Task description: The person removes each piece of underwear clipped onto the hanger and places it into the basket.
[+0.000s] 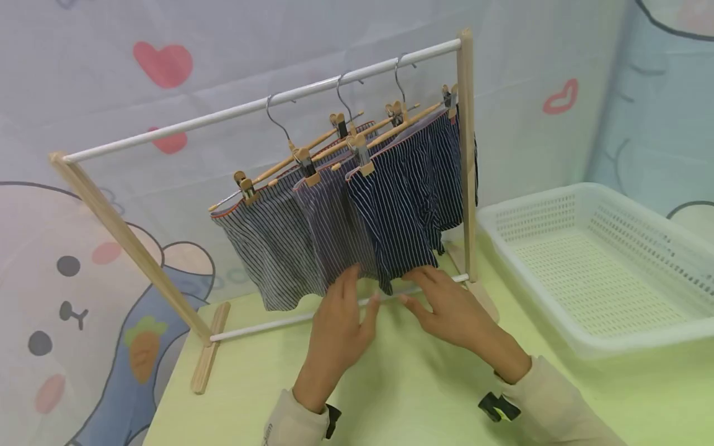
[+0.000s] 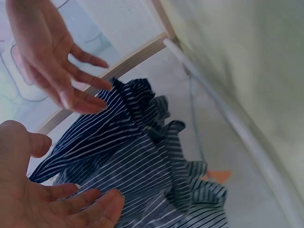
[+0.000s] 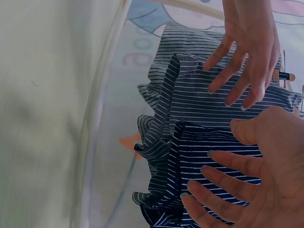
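Note:
Three pairs of striped shorts hang from clip hangers on a small wooden rack [image 1: 467, 155]. The navy pair [image 1: 398, 210] is at the right, a purplish-grey pair [image 1: 340, 223] in the middle and a light grey pair [image 1: 268, 248] at the left. My left hand [image 1: 337, 325] is at the lower hem of the middle pair, fingers extended. Beneath the navy pair's hem is my right hand [image 1: 452, 306], its fingers loosely stretched. In the right wrist view, the right hand [image 3: 256, 180] has spread fingers over the navy cloth. Neither hand grips anything; fingertip contact is unclear.
To the right stands a white plastic basket [image 1: 558, 328] with slotted walls. The rack's white lower rod [image 1: 262, 328] runs behind the hands, just above the yellow-green table [image 1: 385, 402]. A cartoon-printed cloth [image 1: 312, 37] hangs behind the rack.

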`<action>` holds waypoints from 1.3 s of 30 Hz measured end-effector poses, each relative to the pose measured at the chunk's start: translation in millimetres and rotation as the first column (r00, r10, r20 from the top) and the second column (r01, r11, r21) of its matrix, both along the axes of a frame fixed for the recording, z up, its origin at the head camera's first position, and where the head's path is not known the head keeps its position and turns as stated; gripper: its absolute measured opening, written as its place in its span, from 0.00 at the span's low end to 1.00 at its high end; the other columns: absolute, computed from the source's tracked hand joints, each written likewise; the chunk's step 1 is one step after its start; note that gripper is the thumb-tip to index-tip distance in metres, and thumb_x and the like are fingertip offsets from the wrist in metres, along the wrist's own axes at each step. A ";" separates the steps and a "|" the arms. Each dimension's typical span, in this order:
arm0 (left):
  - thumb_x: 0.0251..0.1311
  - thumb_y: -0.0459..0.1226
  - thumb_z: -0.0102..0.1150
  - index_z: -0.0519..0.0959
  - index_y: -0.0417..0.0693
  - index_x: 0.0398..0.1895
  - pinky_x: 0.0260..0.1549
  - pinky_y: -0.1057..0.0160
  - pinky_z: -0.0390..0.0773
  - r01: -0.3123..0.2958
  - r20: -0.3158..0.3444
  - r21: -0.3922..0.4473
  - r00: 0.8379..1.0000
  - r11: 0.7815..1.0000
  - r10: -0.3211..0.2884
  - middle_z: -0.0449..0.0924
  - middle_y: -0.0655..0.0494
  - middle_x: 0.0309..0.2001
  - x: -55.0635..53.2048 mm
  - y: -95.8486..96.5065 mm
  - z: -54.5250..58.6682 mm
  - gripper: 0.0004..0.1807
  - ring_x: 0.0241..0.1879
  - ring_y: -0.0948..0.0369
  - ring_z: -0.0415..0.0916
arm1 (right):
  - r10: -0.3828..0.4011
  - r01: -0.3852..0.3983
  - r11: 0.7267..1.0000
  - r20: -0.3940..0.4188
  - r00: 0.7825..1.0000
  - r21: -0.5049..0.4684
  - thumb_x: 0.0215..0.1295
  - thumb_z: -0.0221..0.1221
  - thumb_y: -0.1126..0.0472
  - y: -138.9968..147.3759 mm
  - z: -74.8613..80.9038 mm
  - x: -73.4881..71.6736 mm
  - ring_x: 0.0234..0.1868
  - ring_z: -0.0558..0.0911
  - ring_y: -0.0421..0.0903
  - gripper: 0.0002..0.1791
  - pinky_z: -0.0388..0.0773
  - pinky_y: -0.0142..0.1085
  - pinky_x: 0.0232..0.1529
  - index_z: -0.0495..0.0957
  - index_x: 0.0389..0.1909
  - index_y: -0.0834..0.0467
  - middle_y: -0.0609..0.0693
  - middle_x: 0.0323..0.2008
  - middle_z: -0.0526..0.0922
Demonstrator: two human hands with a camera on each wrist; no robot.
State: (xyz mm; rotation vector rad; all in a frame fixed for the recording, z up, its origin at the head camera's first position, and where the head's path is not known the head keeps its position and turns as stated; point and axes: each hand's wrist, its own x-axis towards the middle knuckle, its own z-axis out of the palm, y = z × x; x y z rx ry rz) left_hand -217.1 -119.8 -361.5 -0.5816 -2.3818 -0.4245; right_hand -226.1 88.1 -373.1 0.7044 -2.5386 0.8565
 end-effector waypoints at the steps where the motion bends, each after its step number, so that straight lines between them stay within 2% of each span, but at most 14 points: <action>1: 0.71 0.48 0.52 0.66 0.37 0.69 0.53 0.48 0.81 0.002 0.005 0.013 1.000 1.000 -0.002 0.75 0.40 0.63 -0.7 0.3 2.1 0.31 0.60 0.45 0.77 | -0.002 0.002 1.000 0.001 1.000 0.001 0.72 0.57 0.54 0.3 -0.5 0.3 0.60 0.78 0.58 0.21 0.78 0.54 0.57 0.75 0.59 0.62 0.58 0.59 0.78; 8: 0.74 0.52 0.46 0.60 0.40 0.74 0.49 0.48 0.83 -0.002 0.074 0.112 0.997 0.994 -0.006 0.69 0.43 0.69 -6.4 1.4 26.1 0.34 0.63 0.47 0.75 | -0.012 0.012 1.000 -0.016 1.000 0.021 0.72 0.58 0.54 2.8 -2.7 0.0 0.57 0.80 0.57 0.21 0.81 0.52 0.52 0.75 0.58 0.62 0.58 0.57 0.79; 13: 0.75 0.54 0.42 0.59 0.41 0.75 0.52 0.48 0.82 -0.005 0.051 0.138 0.999 0.990 -0.002 0.69 0.44 0.70 -11.0 2.5 43.3 0.35 0.62 0.47 0.76 | -0.006 0.006 1.000 -0.009 1.000 0.027 0.72 0.57 0.54 2.4 -1.1 -0.5 0.56 0.81 0.56 0.21 0.81 0.51 0.50 0.75 0.59 0.62 0.57 0.57 0.78; 20: 0.75 0.54 0.41 0.59 0.40 0.75 0.55 0.48 0.81 0.027 -0.023 0.128 0.999 0.991 -0.025 0.71 0.44 0.68 -21.4 9.8 62.7 0.35 0.63 0.48 0.75 | -0.011 0.012 0.999 -0.002 1.000 0.041 0.72 0.57 0.52 0.6 1.5 1.7 0.56 0.81 0.56 0.21 0.82 0.51 0.49 0.75 0.59 0.61 0.57 0.57 0.79; 24: 0.76 0.54 0.41 0.59 0.40 0.75 0.51 0.49 0.83 0.047 -0.048 0.144 0.998 0.989 -0.040 0.74 0.45 0.66 -27.7 16.4 75.0 0.35 0.60 0.51 0.78 | -0.029 0.029 0.998 0.002 1.000 0.055 0.72 0.57 0.52 1.3 1.3 3.0 0.56 0.81 0.57 0.22 0.82 0.52 0.49 0.76 0.58 0.62 0.58 0.57 0.79; 28: 0.75 0.55 0.41 0.56 0.43 0.76 0.48 0.50 0.83 0.082 0.030 0.231 0.995 0.969 -0.091 0.74 0.47 0.65 -30.9 23.4 86.4 0.36 0.57 0.54 0.79 | -0.033 0.032 0.998 0.030 0.999 0.050 0.72 0.57 0.52 0.7 -0.5 3.6 0.58 0.80 0.59 0.23 0.80 0.54 0.53 0.75 0.60 0.63 0.60 0.59 0.78; 32: 0.74 0.57 0.42 0.54 0.43 0.77 0.49 0.49 0.81 0.087 0.105 0.297 0.987 0.951 -0.123 0.74 0.46 0.64 -31.7 28.1 93.7 0.38 0.56 0.54 0.79 | -0.024 0.022 0.998 0.043 0.999 0.054 0.72 0.57 0.52 -2.1 -3.1 3.4 0.58 0.80 0.57 0.22 0.79 0.53 0.55 0.75 0.59 0.63 0.58 0.59 0.79; 39: 0.74 0.54 0.43 0.55 0.45 0.76 0.43 0.53 0.80 0.117 0.073 0.338 0.986 0.934 -0.150 0.78 0.48 0.54 -37.7 31.9 104.4 0.35 0.45 0.56 0.78 | -0.032 0.030 0.998 0.022 0.999 0.059 0.72 0.58 0.53 -2.6 -2.9 3.6 0.59 0.79 0.57 0.21 0.79 0.52 0.56 0.75 0.58 0.61 0.57 0.58 0.79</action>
